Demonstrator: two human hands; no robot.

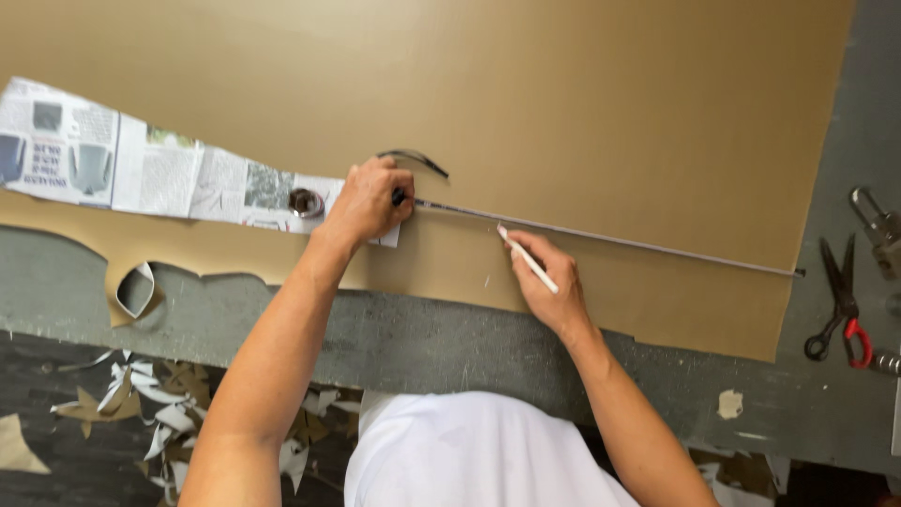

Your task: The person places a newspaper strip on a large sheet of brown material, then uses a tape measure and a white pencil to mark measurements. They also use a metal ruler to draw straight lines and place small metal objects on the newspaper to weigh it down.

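Now pressing a thin rod point(601, 238) onto the tan sheet point(563, 94), left hand point(368, 202) in closed grip. Right hand point(544, 282) pinching a white pencil point(527, 260), tip at the rod. Scissors point(840, 305) lying aside on the counter point(422, 343).

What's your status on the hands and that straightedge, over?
Left hand pressing the thin metal rod onto tan sheet. Right hand holds white marker, tip at rod. Newspaper pattern left; scissors right, clear.

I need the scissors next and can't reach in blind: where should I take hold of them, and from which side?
Take the scissors by their loop handles, black and red, coming from the near table edge. They lie flat and slightly open, blades pointing away, handles nearest you, with metal tools close on the right.
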